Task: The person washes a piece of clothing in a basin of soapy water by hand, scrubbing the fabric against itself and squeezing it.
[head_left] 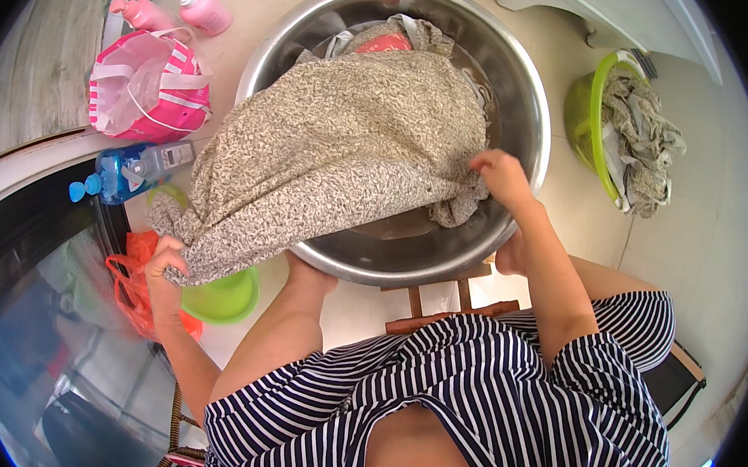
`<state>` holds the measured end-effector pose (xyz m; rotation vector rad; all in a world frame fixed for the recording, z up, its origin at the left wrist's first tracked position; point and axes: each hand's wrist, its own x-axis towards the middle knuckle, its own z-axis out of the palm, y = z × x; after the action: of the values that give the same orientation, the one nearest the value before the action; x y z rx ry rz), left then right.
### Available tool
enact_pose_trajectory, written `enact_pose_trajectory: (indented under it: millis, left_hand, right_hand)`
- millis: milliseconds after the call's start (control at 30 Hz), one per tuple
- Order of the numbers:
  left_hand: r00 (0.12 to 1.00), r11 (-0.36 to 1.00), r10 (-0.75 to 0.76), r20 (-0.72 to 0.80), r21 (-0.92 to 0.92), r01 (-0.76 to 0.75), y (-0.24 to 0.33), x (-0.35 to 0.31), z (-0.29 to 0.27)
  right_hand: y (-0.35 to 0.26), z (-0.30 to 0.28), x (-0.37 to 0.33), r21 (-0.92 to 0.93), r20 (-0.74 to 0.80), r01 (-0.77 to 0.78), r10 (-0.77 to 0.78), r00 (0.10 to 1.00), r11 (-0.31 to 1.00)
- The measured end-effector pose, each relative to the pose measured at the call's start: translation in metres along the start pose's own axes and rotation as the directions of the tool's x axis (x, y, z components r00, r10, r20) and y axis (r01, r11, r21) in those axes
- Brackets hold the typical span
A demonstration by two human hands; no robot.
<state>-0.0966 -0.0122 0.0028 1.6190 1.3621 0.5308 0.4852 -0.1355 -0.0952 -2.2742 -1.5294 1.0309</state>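
Left hand [167,263] and right hand [503,180] wide apart

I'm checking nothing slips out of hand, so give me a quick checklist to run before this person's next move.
1. Left hand has the patterned cloth: ok, fingers closed on its lower-left end.
2. Right hand has the cloth: ok, pinching near its right edge.
3. Cloth wholly inside the metal basin: not ok, its left end reaches out past the rim.
4. Cloth clear of the green bowl: cannot tell, they overlap in this view.
5. Green basket apart from the basin: ok, floor shows between them.
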Motion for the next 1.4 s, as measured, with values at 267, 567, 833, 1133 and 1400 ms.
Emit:
enact_pose_trajectory:
  millis: [267, 567, 833, 1133, 1400]
  left_hand:
    - [0.995, 0.998, -0.058, -0.077, -0.041, 0.055, -0.004, 0.005, 0.005]
    - [0.979, 0.976, -0.188, -0.078, -0.127, 0.177, 0.000, 0.007, 0.004]
    - [0.973, 0.962, -0.232, -0.007, -0.146, 0.229, -0.006, 0.019, 0.004]
    - [0.963, 0.955, -0.269, -0.015, -0.132, 0.264, 0.001, 0.017, 0.000]
    - [0.967, 0.963, -0.253, -0.036, -0.109, 0.248, 0.003, 0.012, 0.002]
  right_hand:
    - [-0.135, -0.029, 0.176, 0.210, -0.390, 0.259, -0.162, 0.906, 0.943]
    - [-0.272, 0.036, 0.415, -0.484, -0.161, 0.610, -0.749, 0.643, 0.628]
    - [-0.236, 0.061, 0.538, -0.785, 0.131, 0.513, -0.716, 0.686, 0.348]
    - [-0.264, 0.061, 0.527, -0.544, 0.093, 0.649, -0.730, 0.677, 0.532]
    - [-0.283, 0.045, 0.547, -0.182, 0.091, 0.568, -0.562, 0.822, 0.803]
